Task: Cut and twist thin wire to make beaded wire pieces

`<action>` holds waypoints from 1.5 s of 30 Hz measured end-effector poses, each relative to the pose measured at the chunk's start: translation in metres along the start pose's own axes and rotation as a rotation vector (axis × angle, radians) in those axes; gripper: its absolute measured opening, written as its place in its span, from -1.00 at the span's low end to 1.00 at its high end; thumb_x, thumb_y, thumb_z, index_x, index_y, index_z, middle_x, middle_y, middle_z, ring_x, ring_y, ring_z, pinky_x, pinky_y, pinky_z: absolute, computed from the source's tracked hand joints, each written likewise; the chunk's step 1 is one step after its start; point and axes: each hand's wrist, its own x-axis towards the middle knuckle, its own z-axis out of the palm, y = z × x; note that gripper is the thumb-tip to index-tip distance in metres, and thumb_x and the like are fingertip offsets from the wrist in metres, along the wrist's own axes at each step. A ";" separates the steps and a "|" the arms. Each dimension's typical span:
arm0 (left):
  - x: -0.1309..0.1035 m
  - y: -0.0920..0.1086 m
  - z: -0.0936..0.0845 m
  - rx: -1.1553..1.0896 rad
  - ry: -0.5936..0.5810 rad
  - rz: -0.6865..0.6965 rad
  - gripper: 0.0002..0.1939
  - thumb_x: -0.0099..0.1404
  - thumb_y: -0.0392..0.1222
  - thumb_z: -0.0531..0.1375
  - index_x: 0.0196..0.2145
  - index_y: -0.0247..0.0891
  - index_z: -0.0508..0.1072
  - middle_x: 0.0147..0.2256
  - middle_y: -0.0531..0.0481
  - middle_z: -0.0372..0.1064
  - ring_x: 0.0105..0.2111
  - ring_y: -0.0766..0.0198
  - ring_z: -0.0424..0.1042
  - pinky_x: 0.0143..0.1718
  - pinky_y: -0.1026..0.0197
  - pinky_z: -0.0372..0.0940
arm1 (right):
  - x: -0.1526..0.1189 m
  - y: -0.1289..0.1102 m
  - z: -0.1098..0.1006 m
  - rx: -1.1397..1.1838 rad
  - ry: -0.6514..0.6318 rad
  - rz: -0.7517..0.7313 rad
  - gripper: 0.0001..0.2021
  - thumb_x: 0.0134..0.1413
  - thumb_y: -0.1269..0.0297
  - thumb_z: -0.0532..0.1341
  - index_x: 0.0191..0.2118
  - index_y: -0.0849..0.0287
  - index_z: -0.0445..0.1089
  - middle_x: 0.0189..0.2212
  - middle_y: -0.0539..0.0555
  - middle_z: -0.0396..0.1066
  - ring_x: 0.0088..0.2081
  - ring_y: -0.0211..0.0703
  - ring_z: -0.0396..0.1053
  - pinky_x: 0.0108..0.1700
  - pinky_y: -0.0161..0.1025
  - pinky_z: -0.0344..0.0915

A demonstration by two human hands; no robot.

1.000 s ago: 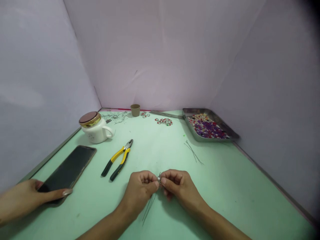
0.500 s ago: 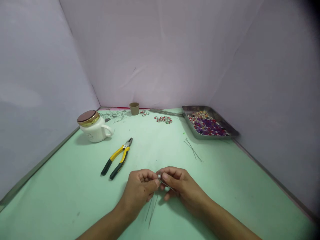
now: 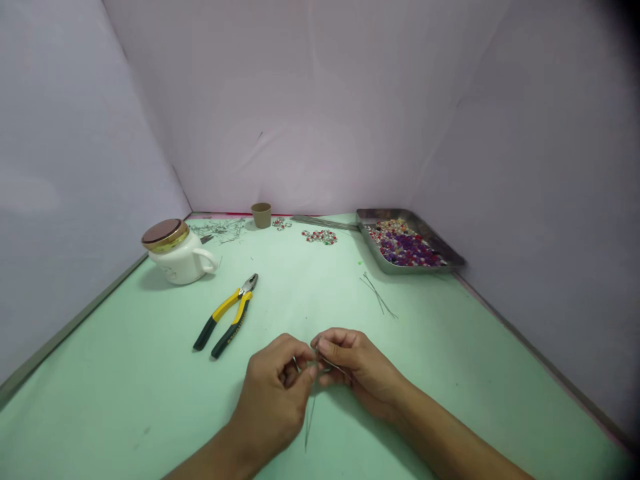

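My left hand (image 3: pixel 281 387) and my right hand (image 3: pixel 357 367) meet at the front middle of the table. Thin wires (image 3: pixel 309 423) hang down between them, and another wire runs along under my right thumb. My right thumb and fingers are pinched on wire, with the exact grip point small and partly hidden. The thumb and forefinger of my left hand are bent toward each other at the wires, close to the right fingertips. Pliers (image 3: pixel 233 313) with yellow and black handles lie to the left of my hands, jaws pointing away.
A white lidded mug (image 3: pixel 183 257) stands at the left. Along the back are loose wire pieces (image 3: pixel 225 230), a small cup (image 3: pixel 261 215), beaded rings (image 3: pixel 320 237) and long wires (image 3: pixel 325 223). A metal tray (image 3: pixel 415 269) of beads sits back right, with short wires (image 3: pixel 379 295) before it.
My left hand has turned, its thumb and forefinger slightly farther apart. The pale bead-like spot at my right fingertips is no longer clear. The whole view has shifted slightly, moving the table's objects left.
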 end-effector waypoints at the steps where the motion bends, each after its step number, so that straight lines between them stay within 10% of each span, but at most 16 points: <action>1: -0.001 -0.001 0.001 0.057 0.008 0.093 -0.93 0.08 -0.28 0.08 -0.53 -0.27 0.32 -0.57 0.07 0.18 -0.61 0.41 0.11 -0.58 0.34 0.07 | 0.000 0.001 0.000 -0.001 -0.002 -0.001 -0.78 -0.18 0.22 0.26 -0.45 0.29 0.35 -0.55 0.02 0.31 -0.49 -0.34 0.30 -0.47 -0.40 0.25; 6: -0.005 -0.005 0.003 0.184 0.042 0.329 -0.88 0.09 -0.37 0.04 -0.48 -0.25 0.34 -0.53 0.02 0.21 -0.57 0.38 0.17 -0.53 0.32 0.09 | 0.000 0.003 0.000 -0.002 0.015 0.007 -0.77 -0.22 0.22 0.29 -0.46 0.30 0.35 -0.57 0.02 0.33 -0.51 -0.32 0.32 -0.46 -0.37 0.24; 15: 0.004 0.003 0.001 -0.152 -0.058 -0.332 -0.86 0.03 -0.21 0.11 -0.59 -0.31 0.37 -0.66 0.07 0.22 -0.63 0.41 0.13 -0.59 0.35 0.05 | 0.001 0.003 0.001 -0.036 0.040 -0.023 -0.76 -0.25 0.23 0.30 -0.43 0.31 0.41 -0.55 0.03 0.31 -0.52 -0.35 0.26 -0.53 -0.40 0.22; 28: 0.005 0.000 0.002 -0.121 -0.054 -0.340 -0.85 0.05 -0.19 0.07 -0.57 -0.30 0.35 -0.67 0.10 0.18 -0.65 0.42 0.08 -0.64 0.36 -0.01 | 0.003 0.001 -0.004 -0.101 -0.030 -0.061 -0.75 -0.21 0.19 0.27 -0.43 0.29 0.41 -0.59 0.00 0.29 -0.56 -0.36 0.22 -0.53 -0.35 0.20; 32: 0.000 -0.004 0.005 0.090 -0.042 -0.185 -0.85 0.10 -0.21 0.04 -0.53 -0.27 0.35 -0.68 0.10 0.16 -0.69 0.42 0.05 -0.67 0.36 -0.01 | 0.003 0.001 -0.001 -0.136 0.027 -0.058 -0.77 -0.22 0.20 0.27 -0.51 0.31 0.38 -0.62 0.01 0.29 -0.60 -0.37 0.21 -0.58 -0.36 0.19; 38: -0.007 -0.014 0.007 0.442 0.012 0.453 -0.69 0.08 -0.44 -0.03 -0.21 -0.27 0.30 -0.33 -0.10 0.27 -0.50 0.33 0.28 -0.51 0.30 0.15 | 0.001 0.003 0.004 -0.093 0.093 -0.056 -0.79 -0.19 0.22 0.25 -0.53 0.32 0.37 -0.67 -0.01 0.27 -0.60 -0.34 0.22 -0.53 -0.34 0.18; 45: -0.005 -0.020 0.011 0.600 0.004 0.633 -0.73 0.05 -0.48 -0.03 -0.33 -0.28 0.36 -0.40 -0.10 0.29 -0.51 0.31 0.28 -0.52 0.29 0.18 | 0.002 0.005 0.004 -0.148 0.094 -0.079 -0.78 -0.21 0.21 0.25 -0.57 0.31 0.37 -0.70 -0.02 0.24 -0.64 -0.39 0.11 -0.56 -0.35 0.07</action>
